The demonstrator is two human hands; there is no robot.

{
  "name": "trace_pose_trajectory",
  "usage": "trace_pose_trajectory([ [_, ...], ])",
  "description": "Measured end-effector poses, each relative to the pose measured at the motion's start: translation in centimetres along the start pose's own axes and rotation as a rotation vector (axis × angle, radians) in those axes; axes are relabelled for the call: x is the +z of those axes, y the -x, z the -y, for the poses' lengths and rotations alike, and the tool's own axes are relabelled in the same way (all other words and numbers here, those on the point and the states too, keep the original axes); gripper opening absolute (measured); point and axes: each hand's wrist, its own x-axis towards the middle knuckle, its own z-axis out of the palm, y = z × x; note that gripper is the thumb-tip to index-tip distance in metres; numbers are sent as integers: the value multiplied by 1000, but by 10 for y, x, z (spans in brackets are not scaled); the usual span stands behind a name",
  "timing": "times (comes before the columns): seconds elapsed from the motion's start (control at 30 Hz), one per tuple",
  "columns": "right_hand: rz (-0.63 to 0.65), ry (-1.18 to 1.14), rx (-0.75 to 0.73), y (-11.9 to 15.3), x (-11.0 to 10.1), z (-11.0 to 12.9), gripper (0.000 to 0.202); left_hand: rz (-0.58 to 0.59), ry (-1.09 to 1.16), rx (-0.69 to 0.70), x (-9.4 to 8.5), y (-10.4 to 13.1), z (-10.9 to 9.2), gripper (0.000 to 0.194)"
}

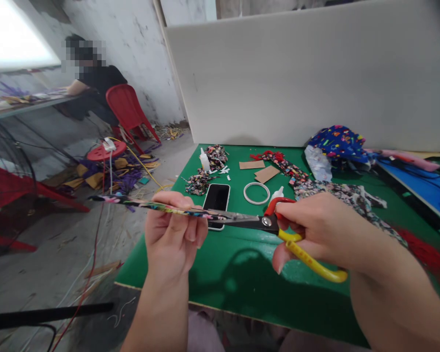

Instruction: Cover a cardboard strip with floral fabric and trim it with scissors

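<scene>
My left hand is closed around a narrow strip of dark floral fabric, which sticks out to the left past my fingers. In my right hand is a pair of scissors with red and yellow handles, the fingers wrapped through the loops. The blades point left and lie along the right end of the strip, by my left fingertips. Whether the blades are cutting the cloth I cannot tell. Beneath my hands, a phone with a dark screen lies on the table, partly hidden by the left hand and the blades.
On the green table are a white ring, brown card pieces, white bottles, floral scraps and blue patterned cloth. A pale board stands behind. At left, a person sits on a red chair.
</scene>
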Motion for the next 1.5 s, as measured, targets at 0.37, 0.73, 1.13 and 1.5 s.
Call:
trace_pose_trajectory([
  [0.37, -150, -140, 104, 11, -6, -18, 62, 60, 11, -68, -6, 1, 0, 11],
  [0.73, -205, -1088, 396, 29, 61, -9, 44, 291, -31, -274, -4, 14, 40, 35],
  [1.13, -640, -275, 211, 43, 90, -28, 34, 192, -112, -231, 6, 19, 61, 27],
  [1.5, -536, 332, 211, 40, 103, -38, 23, -96, -235, -67, 13, 16, 51, 34],
])
